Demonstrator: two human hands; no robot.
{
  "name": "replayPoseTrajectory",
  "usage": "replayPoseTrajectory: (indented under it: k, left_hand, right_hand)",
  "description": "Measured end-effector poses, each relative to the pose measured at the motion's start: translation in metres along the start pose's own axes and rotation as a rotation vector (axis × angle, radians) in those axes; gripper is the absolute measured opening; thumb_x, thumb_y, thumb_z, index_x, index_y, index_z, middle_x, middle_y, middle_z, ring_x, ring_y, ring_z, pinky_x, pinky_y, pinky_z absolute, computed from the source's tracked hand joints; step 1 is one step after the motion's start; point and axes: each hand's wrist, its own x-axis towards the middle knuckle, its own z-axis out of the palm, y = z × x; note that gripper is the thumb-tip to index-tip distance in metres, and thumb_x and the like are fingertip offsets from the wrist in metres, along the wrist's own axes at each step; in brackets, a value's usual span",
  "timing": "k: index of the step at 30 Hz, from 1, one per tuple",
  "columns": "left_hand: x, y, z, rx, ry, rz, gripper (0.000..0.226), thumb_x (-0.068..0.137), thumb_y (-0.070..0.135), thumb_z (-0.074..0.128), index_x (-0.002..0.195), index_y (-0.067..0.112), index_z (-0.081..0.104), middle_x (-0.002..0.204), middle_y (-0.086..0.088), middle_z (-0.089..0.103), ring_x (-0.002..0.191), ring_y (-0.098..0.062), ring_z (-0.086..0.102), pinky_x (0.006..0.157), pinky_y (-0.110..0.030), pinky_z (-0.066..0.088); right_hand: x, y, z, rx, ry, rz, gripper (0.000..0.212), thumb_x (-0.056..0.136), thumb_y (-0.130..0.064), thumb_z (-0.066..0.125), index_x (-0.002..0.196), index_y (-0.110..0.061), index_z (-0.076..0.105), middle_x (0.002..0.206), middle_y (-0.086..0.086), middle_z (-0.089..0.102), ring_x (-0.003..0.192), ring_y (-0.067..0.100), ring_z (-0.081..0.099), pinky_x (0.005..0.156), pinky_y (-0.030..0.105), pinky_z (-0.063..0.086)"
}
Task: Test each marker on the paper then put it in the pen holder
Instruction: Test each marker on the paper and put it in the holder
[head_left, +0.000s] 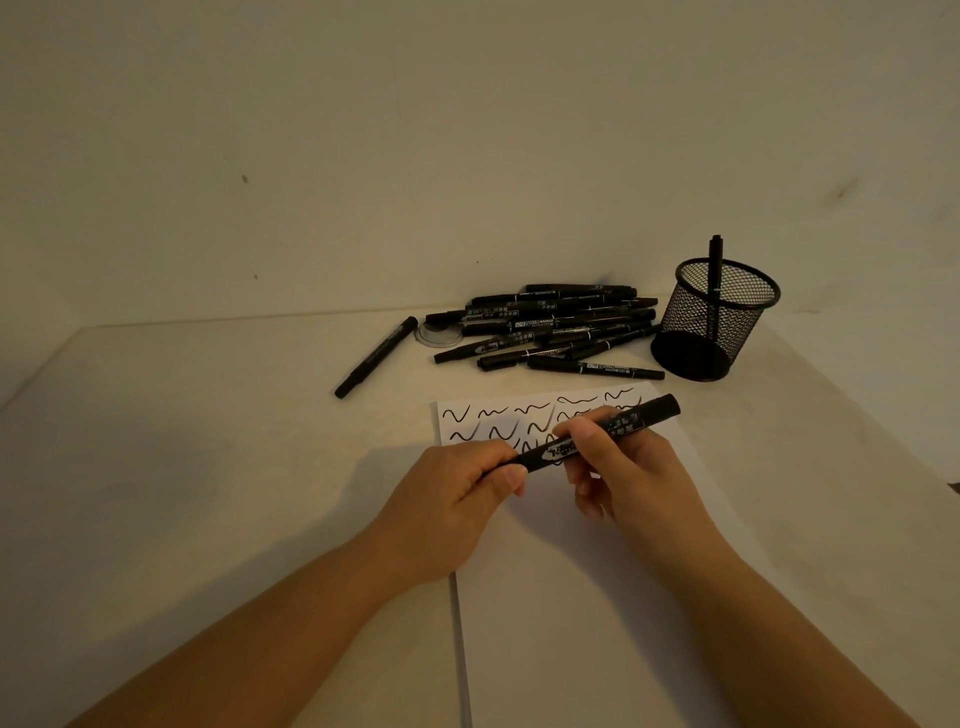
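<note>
1. Both forearms come in from 6 o'clock, over the lower part of the paper (597, 623), which lies flat on the table (208, 467).
2. Left hand (452, 506): curled shut, thumb and fingers pinching the near end of a black marker (597, 436). Probably gripping the cap, to pull it off or push it on; cannot tell which.
3. Right hand (618, 467): fingers closed round the marker's middle, holding the barrel steady against the left hand's pull or push.
4. Marker is held above the paper, near the middle of the view, slanting up toward 2 o'clock, far end free. Tip hidden in the left hand, not seen touching the sheet.
5. Squiggles (498, 415) fill the top of the paper in rows at about 12 o'clock from the hands, so many markers look already tested; the hands cover the latest row.
6. Pile of markers (561, 327) lies beyond the paper at 12 o'clock, likely the untested stock, kept within reach.
7. One stray marker (376, 357) lies apart from the pile at 10 o'clock. A small round clear lid (434, 335) sits at the pile's left edge.
8. Mesh pen holder (717, 322) stands upright at 1 o'clock, just right of the pile, with one marker (716, 265) standing in it. Being on the right, it suits a right-hand drop.
9. Judgement: mid-cycle, capping or uncapping.
</note>
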Motion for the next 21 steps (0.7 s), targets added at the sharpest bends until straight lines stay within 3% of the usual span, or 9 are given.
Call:
replayPoseTrajectory:
  k: [3,8,11,12,14,18,21]
  left_hand:
    - [-0.001,0.000,-0.001,0.000,0.028,0.004,0.020,0.085,0.040,0.042,0.068,0.038,0.052,0.050,0.011,0.043,0.049,-0.005,0.041,0.047,-0.018,0.029]
    - [-0.003,0.004,0.000,0.008,0.110,0.026,0.030,0.089,0.039,0.039,0.061,0.032,0.045,0.050,0.016,0.048,0.047,-0.005,0.041,0.047,-0.015,0.030]
    - [-0.005,0.006,-0.002,0.023,0.176,0.004,0.040,0.092,0.047,0.034,0.057,0.030,0.040,0.045,0.010,0.038,0.045,-0.008,0.037,0.046,-0.019,0.028]
    - [-0.005,0.007,-0.004,0.031,0.183,0.002,0.040,0.091,0.047,0.033,0.056,0.029,0.040,0.045,0.010,0.036,0.044,-0.009,0.035,0.046,-0.022,0.028]
    - [-0.001,0.013,-0.008,0.056,0.177,0.028,0.042,0.093,0.045,0.034,0.054,0.029,0.038,0.046,0.009,0.034,0.043,-0.010,0.033,0.046,-0.023,0.026]
    - [0.015,0.033,-0.011,0.185,0.119,0.141,0.038,0.088,0.046,0.032,0.054,0.031,0.036,0.046,0.008,0.037,0.050,-0.011,0.041,0.047,-0.020,0.028]
    - [0.033,0.049,-0.017,0.131,0.080,0.187,0.043,0.086,0.057,0.020,0.063,0.034,0.048,0.054,0.010,0.049,0.059,-0.008,0.051,0.054,-0.017,0.038]
  right_hand:
    - [0.001,0.001,0.000,-0.044,0.033,-0.015,0.040,0.066,-0.053,0.050,0.078,-0.018,0.064,0.053,-0.004,0.060,0.046,0.007,0.050,0.044,0.016,0.042]
    - [-0.002,0.003,-0.003,-0.309,0.226,-0.058,0.049,0.074,-0.060,0.038,0.059,-0.020,0.062,0.046,-0.004,0.057,0.042,0.001,0.049,0.046,0.013,0.039]
    - [-0.005,-0.002,-0.002,-0.748,0.322,-0.418,0.029,0.085,-0.043,0.049,0.072,-0.020,0.061,0.064,-0.008,0.059,0.049,0.005,0.051,0.049,0.017,0.039]
    - [-0.004,-0.005,-0.001,-0.922,0.323,-0.570,0.014,0.083,-0.031,0.060,0.083,-0.018,0.065,0.076,-0.004,0.062,0.054,0.005,0.053,0.048,0.016,0.039]
    - [-0.004,-0.011,0.002,-1.181,0.274,-0.705,0.026,0.072,-0.017,0.074,0.097,-0.015,0.067,0.091,0.004,0.063,0.064,0.013,0.058,0.044,0.015,0.037]
    - [-0.001,-0.024,-0.010,-1.360,0.140,-0.821,0.032,0.062,-0.016,0.083,0.092,-0.014,0.069,0.082,0.004,0.065,0.064,0.017,0.061,0.042,0.020,0.045]
    - [0.012,-0.042,-0.031,-1.395,0.136,-0.845,0.029,0.063,-0.015,0.083,0.089,-0.012,0.069,0.076,0.003,0.065,0.059,0.017,0.061,0.042,0.022,0.045]
